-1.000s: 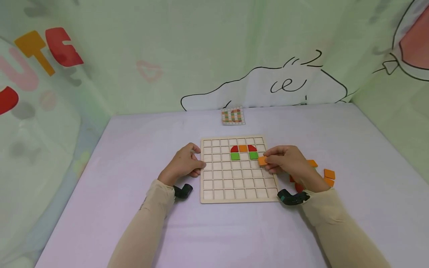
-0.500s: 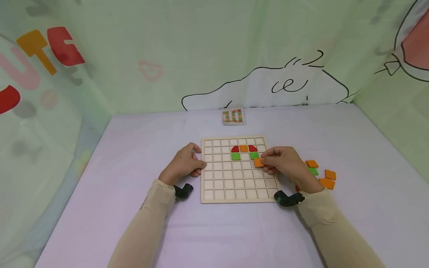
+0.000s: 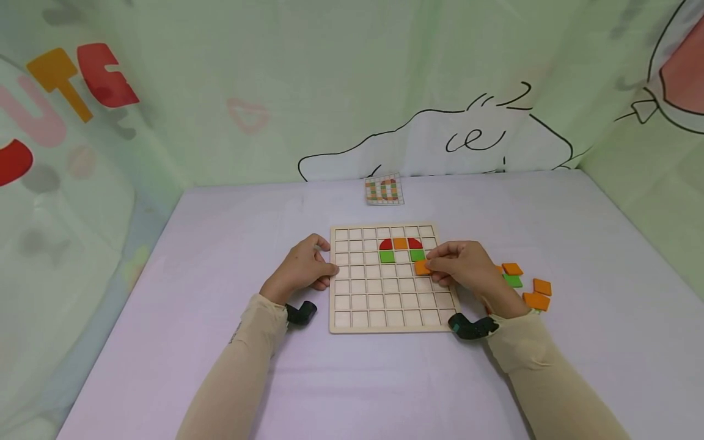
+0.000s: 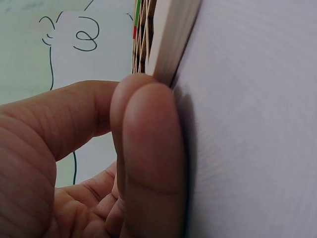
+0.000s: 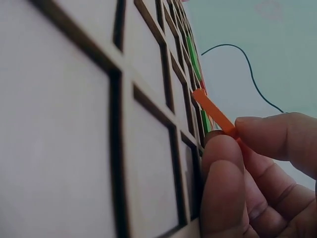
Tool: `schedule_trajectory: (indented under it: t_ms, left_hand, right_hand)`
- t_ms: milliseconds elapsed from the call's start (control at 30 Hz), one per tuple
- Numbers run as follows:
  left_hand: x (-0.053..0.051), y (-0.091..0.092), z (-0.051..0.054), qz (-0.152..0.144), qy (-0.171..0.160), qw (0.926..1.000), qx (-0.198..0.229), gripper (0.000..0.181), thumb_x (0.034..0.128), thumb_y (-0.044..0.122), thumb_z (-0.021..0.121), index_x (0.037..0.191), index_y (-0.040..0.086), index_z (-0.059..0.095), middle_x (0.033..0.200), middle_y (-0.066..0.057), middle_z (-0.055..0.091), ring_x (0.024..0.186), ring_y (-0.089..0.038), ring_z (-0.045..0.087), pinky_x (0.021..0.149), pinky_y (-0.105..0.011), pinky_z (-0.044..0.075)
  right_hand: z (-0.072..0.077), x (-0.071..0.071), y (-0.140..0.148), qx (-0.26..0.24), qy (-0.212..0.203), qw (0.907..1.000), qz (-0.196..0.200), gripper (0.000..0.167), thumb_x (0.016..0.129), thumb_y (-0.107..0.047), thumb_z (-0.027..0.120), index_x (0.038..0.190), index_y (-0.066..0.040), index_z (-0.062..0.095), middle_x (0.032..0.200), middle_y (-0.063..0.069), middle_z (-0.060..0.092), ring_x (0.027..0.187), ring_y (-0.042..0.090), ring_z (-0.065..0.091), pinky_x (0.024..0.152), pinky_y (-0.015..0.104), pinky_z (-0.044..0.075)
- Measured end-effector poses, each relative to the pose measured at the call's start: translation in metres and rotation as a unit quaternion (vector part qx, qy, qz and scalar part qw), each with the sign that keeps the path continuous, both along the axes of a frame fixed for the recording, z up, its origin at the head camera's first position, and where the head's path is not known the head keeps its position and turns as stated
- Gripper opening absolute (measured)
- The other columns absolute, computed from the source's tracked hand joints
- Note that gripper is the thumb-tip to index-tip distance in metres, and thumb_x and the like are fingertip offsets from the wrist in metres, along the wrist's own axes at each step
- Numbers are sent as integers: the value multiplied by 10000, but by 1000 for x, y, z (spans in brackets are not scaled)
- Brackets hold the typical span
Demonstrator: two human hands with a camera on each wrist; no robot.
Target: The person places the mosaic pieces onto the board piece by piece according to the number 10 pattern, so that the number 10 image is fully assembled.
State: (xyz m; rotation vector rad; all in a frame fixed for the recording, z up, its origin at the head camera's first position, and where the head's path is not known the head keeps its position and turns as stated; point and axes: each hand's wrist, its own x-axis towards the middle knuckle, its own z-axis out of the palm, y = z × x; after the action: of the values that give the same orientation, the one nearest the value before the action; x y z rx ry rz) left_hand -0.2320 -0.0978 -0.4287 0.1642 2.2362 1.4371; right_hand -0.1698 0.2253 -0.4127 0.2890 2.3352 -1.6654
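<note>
Taking clock directions from the middle of the wooden grid board (image 3: 358, 286), as the head view shows it, the left hand (image 3: 299, 267) is at nine o'clock. Its grip is slack: thumb and forefinger stand apart with a clear gap between them, their tips touching the board's left edge. The left wrist view shows fingertips right against that edge, low to the tabletop (image 3: 297, 385).

Toward twelve o'clock on the board, left to right, run a red quarter-round (image 3: 386, 244), an orange square (image 3: 399, 244) and a second red quarter-round (image 3: 414, 244), with one green square (image 3: 387, 257) below the first and another green square (image 3: 417, 255) below the last. A small patterned card (image 3: 384, 190) lies off the board at twelve.

At two o'clock an orange tile (image 3: 421, 267) is over the board, near the last green square. The right hand (image 3: 467, 269) pinches it by its right end between thumb and fingers, closed to the tile's thickness. The right wrist view shows it tilted; whether it touches the board I cannot tell.

Past that hand, at three o'clock, lie loose orange tiles (image 3: 541, 286) and a loose green tile (image 3: 513, 281).
</note>
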Motion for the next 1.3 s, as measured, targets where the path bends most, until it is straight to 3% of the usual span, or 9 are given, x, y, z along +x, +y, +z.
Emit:
schedule_trajectory:
  t_ms: [533,767,967,1133,1300]
  left_hand:
    - [0,1,0,-25,69,10000,-19,480,914,9,769,1309,25,497,852,-122,609,600,-165,661,571,-282,623]
    - [0,1,0,-21,70,10000,-49,479,917,13,766,1311,26,494,854,-121,603,597,-163,659,562,-279,619]
    - [1,1,1,-4,60,10000,-31,477,915,14,768,1306,30,497,860,-123,602,608,-167,660,570,-279,620]
    - [2,1,2,-9,39,10000,-64,475,920,22,765,1311,32,496,871,-122,601,618,-165,660,580,-278,622]
    - [3,1,2,-2,50,10000,-77,471,921,24,762,1310,36,496,875,-120,598,617,-161,658,584,-273,622]
  right_hand:
    - [-2,0,0,68,-31,9999,-85,270,973,-150,717,1141,56,668,850,27,710,696,147,645,656,237,615]
    - [3,2,8,229,206,9995,71,321,985,-178,717,1184,69,667,890,62,721,725,162,665,672,258,629]
    - [16,-3,35,639,200,9974,-268,355,1013,-259,691,1228,22,654,932,18,719,785,143,673,672,270,611]
    - [21,-10,64,640,57,9967,-504,422,1020,-339,685,1276,-12,614,932,-82,722,794,90,682,681,250,598]
    - [19,-14,77,1011,-20,9936,-494,433,1025,-333,668,1292,3,609,1032,-12,694,835,143,659,706,256,606]
